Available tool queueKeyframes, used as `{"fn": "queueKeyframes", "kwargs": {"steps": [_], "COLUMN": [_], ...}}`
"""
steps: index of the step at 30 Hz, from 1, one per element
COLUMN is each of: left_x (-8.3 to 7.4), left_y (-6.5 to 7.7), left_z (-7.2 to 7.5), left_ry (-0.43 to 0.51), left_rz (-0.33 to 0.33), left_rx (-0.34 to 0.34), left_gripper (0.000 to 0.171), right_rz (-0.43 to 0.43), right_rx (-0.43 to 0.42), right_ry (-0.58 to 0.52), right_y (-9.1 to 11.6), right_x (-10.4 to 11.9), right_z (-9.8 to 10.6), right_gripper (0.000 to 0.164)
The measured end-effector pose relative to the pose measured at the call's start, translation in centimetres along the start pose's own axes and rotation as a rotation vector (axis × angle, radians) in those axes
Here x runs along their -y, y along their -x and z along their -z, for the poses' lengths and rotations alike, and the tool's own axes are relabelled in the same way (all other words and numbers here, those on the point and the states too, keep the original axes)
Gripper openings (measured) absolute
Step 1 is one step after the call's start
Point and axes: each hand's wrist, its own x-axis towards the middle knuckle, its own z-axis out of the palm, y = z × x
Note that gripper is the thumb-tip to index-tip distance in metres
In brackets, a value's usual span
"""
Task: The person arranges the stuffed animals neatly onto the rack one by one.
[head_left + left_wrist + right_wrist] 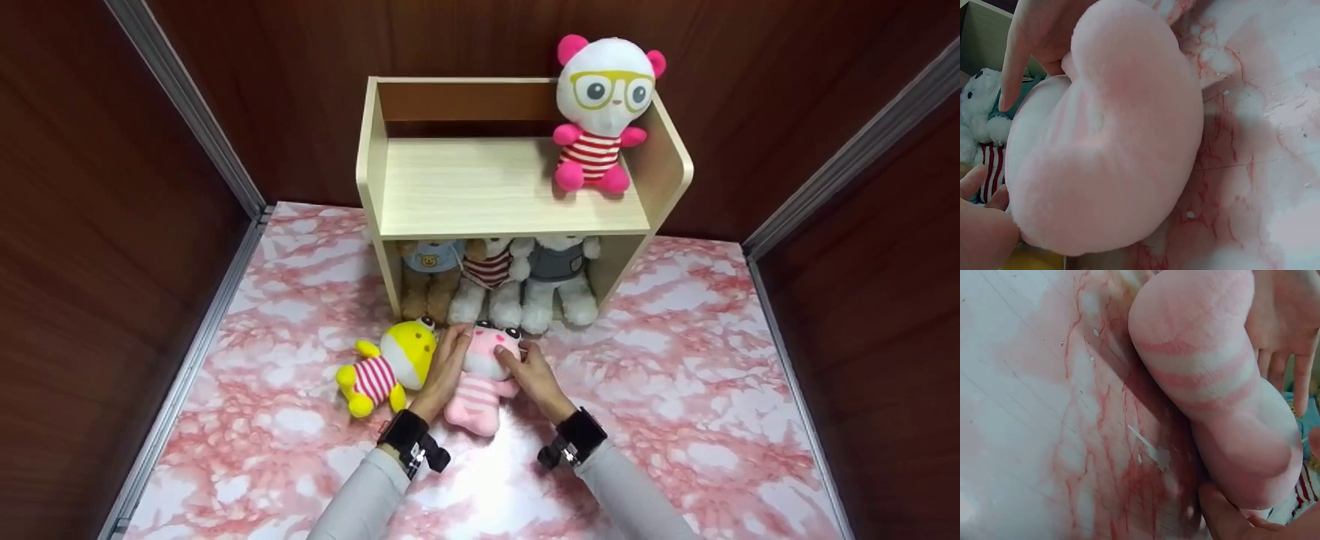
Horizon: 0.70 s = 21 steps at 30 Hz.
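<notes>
Right-hand grip (536, 371) pinches the head of a pink-and-white striped plush toy (478, 394), fingertips partly hidden; left-hand grip (444, 365), straight-fingered, touches its other side. The toy is before the pale wooden shelf (480, 184).

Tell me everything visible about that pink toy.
The pink plush toy looks soft, with dark eyes atop its head, a white lower face and a pink-and-white striped body. It is face up, head toward the shelf, feet toward the person. The left hand touches one side of its head; the right hand grips the other, thumb on the face. Whether it is lifted is unclear.
</notes>
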Motion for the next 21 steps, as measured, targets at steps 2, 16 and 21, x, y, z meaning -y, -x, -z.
{"fn": "queueKeyframes", "kwargs": {"steps": [2, 16, 21], "left_x": [0.1, 0.2, -0.1], "left_y": [0.0, 0.5, 0.9], "left_z": [0.0, 0.5, 0.7], "left_ry": [0.001, 0.194, 0.217], "left_rz": [-0.009, 0.026, 0.085], "left_rx": [0.0, 0.055, 0.162], "left_gripper": [0.039, 0.045, 0.051], "right_rz": [-0.001, 0.093, 0.134], "right_rx": [0.007, -0.021, -0.059], "right_ry": [-0.01, -0.064, -0.062], "right_y": [-0.1, 1.1, 1.4], "right_x": [-0.1, 1.2, 2.8], "right_z": [0.0, 2.2, 3.6], "right_gripper": [0.067, 0.06, 0.066]}}
